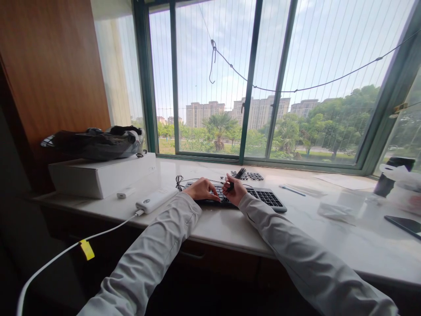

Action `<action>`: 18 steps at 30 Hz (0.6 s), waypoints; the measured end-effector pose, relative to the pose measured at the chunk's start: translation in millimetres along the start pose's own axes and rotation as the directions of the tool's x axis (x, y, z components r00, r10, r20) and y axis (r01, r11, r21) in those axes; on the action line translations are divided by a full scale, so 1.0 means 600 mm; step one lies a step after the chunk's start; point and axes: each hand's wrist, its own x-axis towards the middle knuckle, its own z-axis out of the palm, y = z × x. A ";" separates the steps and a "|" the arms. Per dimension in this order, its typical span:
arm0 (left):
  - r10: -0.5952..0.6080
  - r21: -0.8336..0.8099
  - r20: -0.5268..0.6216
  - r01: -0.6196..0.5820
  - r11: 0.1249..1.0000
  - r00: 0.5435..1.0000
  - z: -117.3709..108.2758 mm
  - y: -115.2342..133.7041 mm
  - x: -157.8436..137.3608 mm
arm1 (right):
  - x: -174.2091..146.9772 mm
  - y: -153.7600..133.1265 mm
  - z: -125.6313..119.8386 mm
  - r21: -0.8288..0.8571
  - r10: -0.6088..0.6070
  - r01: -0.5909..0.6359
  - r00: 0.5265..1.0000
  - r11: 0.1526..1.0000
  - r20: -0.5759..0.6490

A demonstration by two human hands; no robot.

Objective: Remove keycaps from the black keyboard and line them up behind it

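A black keyboard (269, 199) lies on the white marble-look counter, and several keys seem to be off its right part. Over its left half, my left hand (200, 189) rests with bent fingers closed down at the keys. Whatever is between those fingertips is too small to make out. My right hand (235, 192) is just beside it above the middle of the keyboard, turned palm inward. Its fingers are wrapped round a slim black tool (241, 173), apparently a brush, which sticks up past the thumb. Behind the keyboard lie loose black keycaps (255, 176) in rows.
Left stand a white power bank (156, 199) with a cable (72, 246), a small white adapter (126, 192), and a white box (101, 175) under a dark bag (95, 144). Right lie a pen (292, 190), a clear plastic bag (336, 211) and a phone (404, 224).
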 end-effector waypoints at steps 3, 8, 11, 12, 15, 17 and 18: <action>0.005 -0.009 -0.007 -0.005 1.000 1.000 0.001 -0.001 0.000 | 0.002 -0.001 -0.004 -0.016 0.022 -0.022 1.000 1.000 -0.003; 0.008 -0.008 -0.013 -0.009 1.000 1.000 -0.001 0.000 -0.001 | -0.001 -0.003 -0.006 0.033 0.042 -0.042 0.999 0.999 0.004; 0.011 -0.001 -0.022 -0.011 1.000 1.000 -0.001 0.000 -0.002 | -0.002 -0.002 -0.004 0.038 0.042 -0.042 0.999 0.998 -0.004; 0.011 0.000 -0.025 -0.011 1.000 1.000 -0.001 0.000 -0.002 | -0.002 -0.002 -0.003 0.031 0.044 -0.044 0.999 0.999 -0.005; 0.003 0.001 -0.030 -0.003 1.000 1.000 0.000 -0.003 -0.002 | -0.001 -0.001 -0.002 -0.006 0.054 -0.054 0.999 0.999 0.002; -0.005 -0.003 -0.031 0.005 1.000 0.999 0.000 -0.005 -0.002 | -0.001 0.001 -0.001 -0.022 0.049 -0.048 0.999 0.999 0.009; -0.008 -0.007 -0.032 0.008 1.000 0.999 0.000 -0.005 -0.002 | -0.001 0.002 -0.001 -0.027 0.044 -0.044 0.999 0.999 0.011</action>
